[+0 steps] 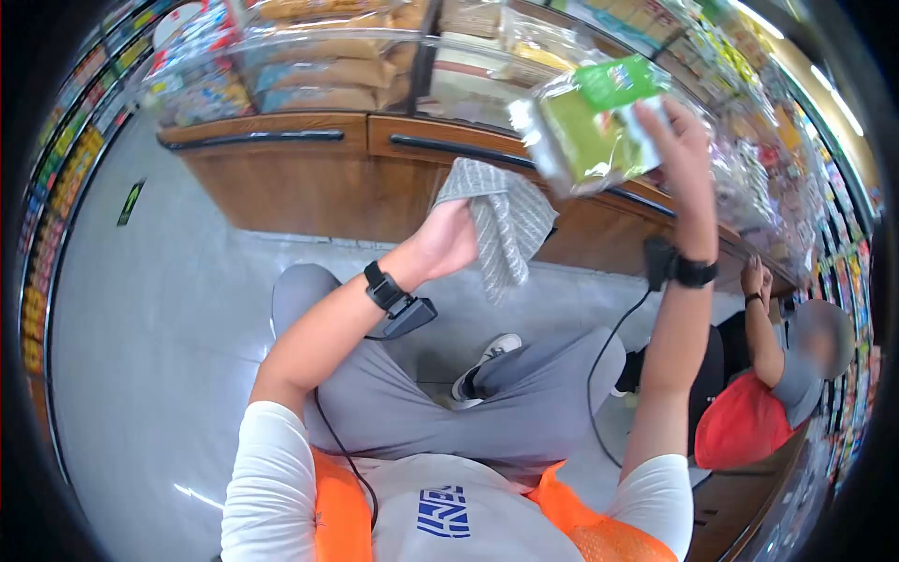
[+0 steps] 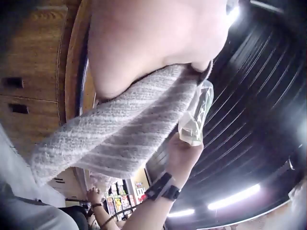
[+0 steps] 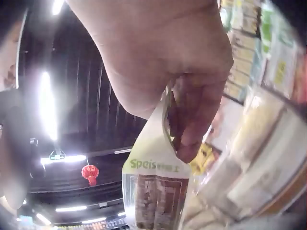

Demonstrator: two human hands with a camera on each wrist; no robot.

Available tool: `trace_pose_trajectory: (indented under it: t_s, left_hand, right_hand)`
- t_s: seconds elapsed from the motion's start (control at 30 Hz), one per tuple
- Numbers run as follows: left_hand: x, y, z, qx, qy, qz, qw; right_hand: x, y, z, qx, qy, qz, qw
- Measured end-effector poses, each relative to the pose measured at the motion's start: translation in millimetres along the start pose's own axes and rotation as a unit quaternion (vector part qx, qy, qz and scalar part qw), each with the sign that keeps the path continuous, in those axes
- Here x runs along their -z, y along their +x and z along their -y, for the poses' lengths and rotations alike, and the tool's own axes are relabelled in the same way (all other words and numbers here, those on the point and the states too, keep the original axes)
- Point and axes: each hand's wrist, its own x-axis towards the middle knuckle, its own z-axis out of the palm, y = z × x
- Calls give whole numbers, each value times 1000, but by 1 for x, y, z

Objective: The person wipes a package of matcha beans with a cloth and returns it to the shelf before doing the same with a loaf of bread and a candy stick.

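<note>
A grey striped cloth (image 1: 496, 220) hangs in folds from the left hand (image 1: 447, 239), which grips it in front of the wooden counter. In the left wrist view the cloth (image 2: 120, 127) drapes below the left hand (image 2: 153, 43). Up at the right, the right hand (image 1: 679, 140) pinches a clear plastic package (image 1: 595, 126) with a green label and green contents by its edge. The right wrist view shows the right hand (image 3: 163, 52) with fingers curled on the top of the package (image 3: 156, 177), whose lower part shows brown contents.
The wooden counter (image 1: 300, 187) with black handles holds bagged goods (image 1: 328, 75) behind clear panels. More packets (image 1: 749, 178) fill shelves at the right, where another person in a red vest (image 1: 744, 421) crouches. Shelves line the far left above grey floor (image 1: 140, 309).
</note>
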Motion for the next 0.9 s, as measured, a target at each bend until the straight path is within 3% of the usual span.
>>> trace_pose_trajectory:
  t_s: [0.03, 0.1, 0.2, 0.23, 0.27, 0.3, 0.4, 0.47, 0.57, 0.6, 0.7, 0.73, 0.83, 0.9]
  left_hand:
    - [-15, -4, -4, -26, 10, -15, 999]
    - [-24, -11, -8, -70, 37, -65, 995]
    - [-14, -24, -20, -121, 60, -171, 976]
    - [-9, -26, -24, -159, 156, -176, 959]
    - [-4, -26, -28, -193, 250, -181, 932]
    - [2, -27, -31, -222, 340, -183, 895]
    - [28, -31, -26, -129, 327, -234, 907]
    - [47, -30, -28, -79, 386, -277, 876]
    - [60, -32, -46, 0, 252, -320, 913]
    - [63, -33, -52, 35, 286, -323, 901]
    - [60, -33, -41, -83, 342, -237, 906]
    - [47, -37, -36, -101, 418, -198, 881]
    - [40, -40, -14, -173, 517, -191, 816]
    - [43, -38, -9, -152, 486, -257, 822]
  right_hand:
    - [-25, -6, -15, 14, 45, 19, 999]
    - [-67, -26, -16, -61, 141, 55, 987]
    - [-116, -44, -31, -58, 135, 42, 988]
    - [-126, -49, -37, -54, 107, 53, 991]
    - [-138, -54, -43, -89, 182, 52, 978]
    - [-148, -55, -52, -82, 176, 81, 978]
    - [-167, -67, -71, -101, 173, 157, 967]
    - [-181, -72, -82, -79, 185, 157, 967]
    - [-189, -82, -86, -91, 208, 152, 962]
    - [-191, -81, -90, -91, 211, 135, 964]
    - [-187, -83, -100, -148, 256, 98, 950]
    - [-187, -84, -101, -151, 257, 85, 951]
    - [-186, -89, -97, -151, 241, 93, 954]
    - [-189, -92, -100, -137, 218, 125, 958]
